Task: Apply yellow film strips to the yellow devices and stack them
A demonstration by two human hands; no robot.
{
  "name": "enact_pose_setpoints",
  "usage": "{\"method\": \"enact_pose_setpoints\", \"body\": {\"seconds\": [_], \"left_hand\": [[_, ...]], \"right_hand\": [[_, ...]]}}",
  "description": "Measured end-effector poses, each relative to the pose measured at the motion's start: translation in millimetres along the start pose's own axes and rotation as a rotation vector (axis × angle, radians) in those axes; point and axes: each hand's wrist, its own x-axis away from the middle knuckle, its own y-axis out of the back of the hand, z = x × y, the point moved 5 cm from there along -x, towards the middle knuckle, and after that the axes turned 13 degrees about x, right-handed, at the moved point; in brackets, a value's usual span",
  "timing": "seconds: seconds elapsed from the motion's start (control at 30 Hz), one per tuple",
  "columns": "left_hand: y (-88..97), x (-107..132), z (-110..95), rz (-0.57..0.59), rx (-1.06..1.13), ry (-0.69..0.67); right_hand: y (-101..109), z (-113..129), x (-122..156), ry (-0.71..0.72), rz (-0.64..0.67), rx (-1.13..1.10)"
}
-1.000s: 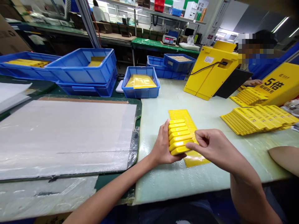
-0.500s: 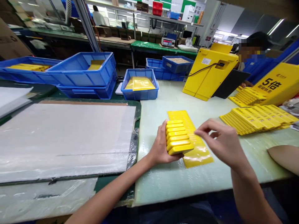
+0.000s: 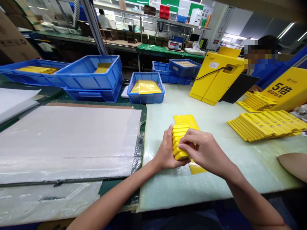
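Observation:
A stack of yellow slabs (image 3: 178, 131) stands on edge on the pale table (image 3: 211, 179), over a flat yellow sheet (image 3: 185, 120). My left hand (image 3: 166, 153) wraps the stack from the left, thumb under its near end. My right hand (image 3: 203, 150) has come over the stack from the right, its fingers curled onto the near slabs.
A small blue bin (image 3: 145, 87) with yellow sheets sits behind. Larger blue bins (image 3: 90, 76) stand at the left. Rows of yellow slabs (image 3: 263, 124) lie at the right by a yellow stand (image 3: 216, 75). A person in blue sits beyond. A plastic-covered board (image 3: 67, 140) fills the left.
My right hand lifted away from the stack to the right, then came back over it and closed on the near slabs. My left hand kept its hold.

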Motion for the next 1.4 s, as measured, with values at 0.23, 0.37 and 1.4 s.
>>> {"method": "enact_pose_setpoints", "body": {"seconds": [0.23, 0.37, 1.4], "left_hand": [[-0.1, -1, 0, -0.012, 0.035, -0.006], [0.0, 0, 0, -0.005, 0.013, 0.031], [-0.6, 1, 3, -0.002, 0.003, 0.007]], "right_hand": [[37, -38, 8, -0.218, -0.253, 0.166], [14, -10, 3, -0.074, -0.055, -0.143], [5, -21, -2, -0.087, -0.001, -0.088]]}}
